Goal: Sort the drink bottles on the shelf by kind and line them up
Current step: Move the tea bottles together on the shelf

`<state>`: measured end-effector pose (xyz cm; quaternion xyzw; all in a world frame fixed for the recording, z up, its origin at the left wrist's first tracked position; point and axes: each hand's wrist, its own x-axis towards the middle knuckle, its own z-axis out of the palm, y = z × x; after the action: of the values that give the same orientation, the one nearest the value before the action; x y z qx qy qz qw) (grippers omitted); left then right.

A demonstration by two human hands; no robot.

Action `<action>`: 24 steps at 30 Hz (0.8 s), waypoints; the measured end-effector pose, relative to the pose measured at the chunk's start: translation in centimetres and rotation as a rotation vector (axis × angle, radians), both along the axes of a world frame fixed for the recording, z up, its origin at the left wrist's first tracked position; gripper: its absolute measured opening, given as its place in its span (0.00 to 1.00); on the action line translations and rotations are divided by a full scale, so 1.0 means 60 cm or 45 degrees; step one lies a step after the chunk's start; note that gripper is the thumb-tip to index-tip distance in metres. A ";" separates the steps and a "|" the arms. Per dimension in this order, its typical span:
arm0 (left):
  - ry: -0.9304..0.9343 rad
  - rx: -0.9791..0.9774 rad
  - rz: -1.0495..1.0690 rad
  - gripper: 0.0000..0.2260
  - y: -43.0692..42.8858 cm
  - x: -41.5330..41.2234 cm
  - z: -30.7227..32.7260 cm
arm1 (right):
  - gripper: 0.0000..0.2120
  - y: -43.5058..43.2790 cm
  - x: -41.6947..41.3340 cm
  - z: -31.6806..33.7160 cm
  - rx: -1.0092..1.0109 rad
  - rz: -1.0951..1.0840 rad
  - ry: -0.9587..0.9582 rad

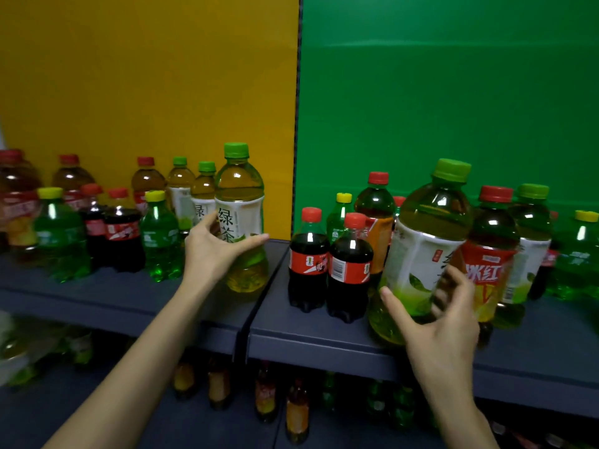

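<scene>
My left hand (215, 246) grips a green tea bottle (241, 202) with a green cap and white label, standing upright at the right end of the left shelf section. My right hand (436, 322) holds a second green tea bottle (424, 251), tilted to the right at the front of the right shelf section. Two more green tea bottles (202, 189) stand behind the left one. Two cola bottles (327, 264) with red caps stand between my hands. A red-labelled iced tea bottle (489, 254) stands right of the tilted bottle.
The dark shelf (136, 296) carries green soda bottles (61, 234), small colas (120, 234) and iced teas on the left before a yellow back panel. More mixed bottles (580, 254) stand on the right before a green panel. A lower shelf holds further bottles (296, 413).
</scene>
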<state>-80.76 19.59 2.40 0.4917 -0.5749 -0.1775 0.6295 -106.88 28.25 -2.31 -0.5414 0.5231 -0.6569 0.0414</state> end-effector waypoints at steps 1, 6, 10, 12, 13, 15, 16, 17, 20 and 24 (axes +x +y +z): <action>0.010 -0.003 0.012 0.40 0.015 0.008 -0.004 | 0.36 0.003 0.005 0.004 -0.014 0.042 0.006; 0.021 -0.002 0.076 0.31 0.090 0.051 -0.021 | 0.34 0.014 0.052 0.014 -0.033 0.257 0.003; -0.007 0.001 0.161 0.28 0.133 0.109 -0.027 | 0.34 0.007 0.122 0.014 -0.004 0.437 -0.018; -0.015 -0.008 0.211 0.28 0.144 0.142 -0.031 | 0.34 -0.002 0.161 0.012 0.003 0.504 -0.030; -0.019 -0.015 0.229 0.28 0.148 0.160 -0.032 | 0.34 -0.007 0.183 0.010 0.012 0.534 -0.037; -0.015 -0.025 0.238 0.27 0.151 0.198 -0.034 | 0.34 -0.019 0.225 0.006 0.035 0.579 -0.058; -0.009 -0.025 0.235 0.26 0.149 0.216 -0.034 | 0.34 -0.026 0.244 0.005 0.043 0.589 -0.065; -0.007 -0.026 0.223 0.26 0.144 0.236 -0.034 | 0.34 -0.034 0.264 0.004 0.050 0.589 -0.067; -0.012 -0.031 0.182 0.27 0.116 0.292 -0.028 | 0.33 -0.061 0.327 0.004 0.049 0.538 -0.079; -0.048 -0.016 0.058 0.27 0.064 0.350 -0.019 | 0.33 -0.097 0.397 0.003 0.034 0.416 -0.083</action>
<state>-59.78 23.43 1.23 0.5039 -0.5763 -0.1504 0.6255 -83.04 22.45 -2.13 -0.5970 0.4353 -0.6516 0.1719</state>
